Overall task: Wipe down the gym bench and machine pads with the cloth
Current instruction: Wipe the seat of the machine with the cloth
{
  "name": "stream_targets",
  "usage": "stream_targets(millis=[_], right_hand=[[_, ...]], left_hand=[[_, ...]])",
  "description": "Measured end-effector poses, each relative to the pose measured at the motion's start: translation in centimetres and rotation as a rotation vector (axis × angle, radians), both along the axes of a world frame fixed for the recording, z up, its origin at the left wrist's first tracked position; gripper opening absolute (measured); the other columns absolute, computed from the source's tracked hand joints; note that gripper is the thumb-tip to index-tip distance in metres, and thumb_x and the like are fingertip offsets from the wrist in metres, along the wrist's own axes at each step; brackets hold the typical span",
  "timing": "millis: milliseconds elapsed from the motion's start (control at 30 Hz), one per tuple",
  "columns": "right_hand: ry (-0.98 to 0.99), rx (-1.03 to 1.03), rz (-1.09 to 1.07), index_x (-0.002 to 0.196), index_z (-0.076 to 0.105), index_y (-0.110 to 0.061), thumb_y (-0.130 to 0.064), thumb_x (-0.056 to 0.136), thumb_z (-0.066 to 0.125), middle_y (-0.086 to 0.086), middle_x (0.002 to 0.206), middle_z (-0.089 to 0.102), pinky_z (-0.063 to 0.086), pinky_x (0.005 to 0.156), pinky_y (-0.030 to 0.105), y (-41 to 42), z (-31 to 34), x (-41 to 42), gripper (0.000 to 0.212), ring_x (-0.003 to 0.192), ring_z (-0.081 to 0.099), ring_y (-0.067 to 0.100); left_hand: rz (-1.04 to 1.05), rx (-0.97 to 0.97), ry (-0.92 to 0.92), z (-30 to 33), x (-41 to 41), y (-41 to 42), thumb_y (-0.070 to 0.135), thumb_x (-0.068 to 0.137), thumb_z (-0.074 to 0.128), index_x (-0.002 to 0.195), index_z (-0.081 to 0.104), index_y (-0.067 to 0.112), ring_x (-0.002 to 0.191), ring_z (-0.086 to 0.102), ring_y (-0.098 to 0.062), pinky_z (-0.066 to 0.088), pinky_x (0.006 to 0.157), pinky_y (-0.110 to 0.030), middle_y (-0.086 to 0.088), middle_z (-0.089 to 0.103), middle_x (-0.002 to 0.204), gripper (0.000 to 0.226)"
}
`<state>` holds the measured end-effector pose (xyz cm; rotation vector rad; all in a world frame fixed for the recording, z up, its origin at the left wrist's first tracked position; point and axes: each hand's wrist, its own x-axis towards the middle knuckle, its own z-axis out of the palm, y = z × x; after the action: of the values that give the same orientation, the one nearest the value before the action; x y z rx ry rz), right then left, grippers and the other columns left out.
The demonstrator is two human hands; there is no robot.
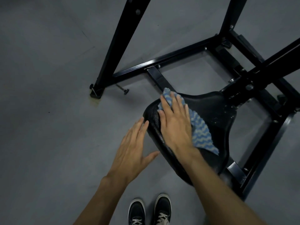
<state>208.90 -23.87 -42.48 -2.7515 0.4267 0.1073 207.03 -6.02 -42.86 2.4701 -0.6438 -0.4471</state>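
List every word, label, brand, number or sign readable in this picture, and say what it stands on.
None can be read. The black metal machine frame, the black padded seat, the blue-and-white zigzag cloth and the dark lace-up shoes show no legible text.

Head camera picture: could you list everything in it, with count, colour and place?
Padded black seat pad: one, black, centre-right, wet-looking near its left edge.
Blue-and-white wavy-striped cloth: one, lying on the pad.
Black metal machine frame: one, behind and right of the pad.
Grey floor: all around.
Dark sneakers with white laces: two, bottom centre.
Right hand: flat, pressing the cloth on the pad.
Left hand: open, fingertips by the pad's left edge.
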Motion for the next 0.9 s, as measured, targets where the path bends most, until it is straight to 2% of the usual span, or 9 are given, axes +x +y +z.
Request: stream_targets(millis=[67,200,300,367,467,567,667,733,900], right_hand=[[-0.021,-0.014,-0.086,0.159,0.024,-0.025,-0.039,0.107,0.020,0.008,0.168,0.012,0.010,0.126,0.045,2.5,0.3,-1.7,0.054,0.156,0.005,0.023],[-0.030,0.025,0.039,0.157,0.031,-0.022,-0.032,0.108,0.029,0.009,0.167,0.014,0.012,0.126,0.044,2.7,0.4,-0.6,0.050,0.155,0.008,0.024],[0.082,0.045,0.000,0.161,0.014,-0.027,-0.042,0.108,0.026,0.006,0.169,0.006,0.005,0.126,0.043,0.4,1.3,1.4,0.056,0.156,-0.001,0.021],[0.145,0.011,-0.016,0.161,0.006,-0.030,-0.051,0.105,0.025,0.006,0.169,0.002,0.009,0.125,0.044,-0.3,2.0,1.1,0.063,0.156,-0.001,0.021],[0.201,-0.039,0.070,0.161,0.006,-0.032,-0.065,0.100,0.023,0.007,0.169,-0.001,0.022,0.117,0.046,-1.9,3.3,-0.6,0.071,0.153,0.009,0.024],[0.116,-0.068,0.253,0.160,0.018,-0.025,-0.070,0.097,0.024,0.005,0.169,-0.005,0.034,0.107,0.044,-5.6,3.7,-2.1,0.078,0.144,0.026,0.026],[0.082,-0.049,0.512,0.161,0.017,-0.018,-0.062,0.098,0.029,0.001,0.169,-0.009,0.022,0.120,0.050,-8.4,2.9,-3.0,0.077,0.155,0.006,0.022],[0.064,0.027,0.568,0.161,0.016,-0.015,-0.052,0.099,0.034,0.002,0.169,-0.004,0.014,0.124,0.051,-8.6,2.4,-3.4,0.073,0.156,-0.004,0.018],[-0.074,0.157,0.235,0.157,0.030,-0.012,-0.028,0.100,0.035,0.004,0.168,0.015,0.026,0.123,0.046,-4.2,0.9,-5.8,0.059,0.155,0.011,0.018]], left_hand=[[0.006,-0.019,0.016,-0.2,0.3,0.1,0.059,0.090,0.061,0.163,0.011,0.023,0.157,0.010,-0.009,0.021,0.127,-0.039,0.006,0.008,0.171,0.096],[0.021,-0.022,0.018,-0.4,0.4,0.2,0.054,0.092,0.059,0.163,0.012,0.024,0.157,0.013,-0.010,0.026,0.125,-0.043,0.005,0.012,0.171,0.091],[0.030,-0.037,-0.012,0.0,0.4,0.1,0.042,0.097,0.062,0.162,0.017,0.023,0.156,0.016,-0.011,0.024,0.125,-0.036,0.006,0.016,0.169,0.081],[0.029,-0.061,-0.027,0.2,0.6,-0.1,0.035,0.100,0.061,0.161,0.022,0.022,0.155,0.020,-0.012,0.028,0.124,-0.037,0.005,0.018,0.169,0.074],[0.028,-0.092,-0.045,0.3,1.1,-0.5,0.040,0.102,0.048,0.158,0.030,0.018,0.153,0.027,-0.015,0.034,0.121,-0.041,0.003,0.022,0.168,0.063],[0.012,-0.120,-0.060,0.5,1.5,-1.2,0.039,0.103,0.045,0.155,0.037,0.018,0.153,0.029,-0.015,0.038,0.119,-0.046,0.003,0.024,0.167,0.057],[-0.016,-0.127,-0.090,0.5,1.8,-2.1,0.034,0.104,0.046,0.150,0.045,0.018,0.153,0.028,-0.015,0.038,0.119,-0.046,0.003,0.027,0.166,0.049],[-0.012,-0.126,-0.105,0.4,2.1,-2.6,0.033,0.104,0.046,0.146,0.049,0.017,0.152,0.029,-0.015,0.038,0.119,-0.043,0.002,0.031,0.164,0.045],[-0.015,-0.148,-0.167,0.2,3.7,-5.0,0.023,0.104,0.047,0.140,0.055,0.009,0.151,0.034,-0.020,0.039,0.118,-0.047,-0.006,0.044,0.156,0.040]])
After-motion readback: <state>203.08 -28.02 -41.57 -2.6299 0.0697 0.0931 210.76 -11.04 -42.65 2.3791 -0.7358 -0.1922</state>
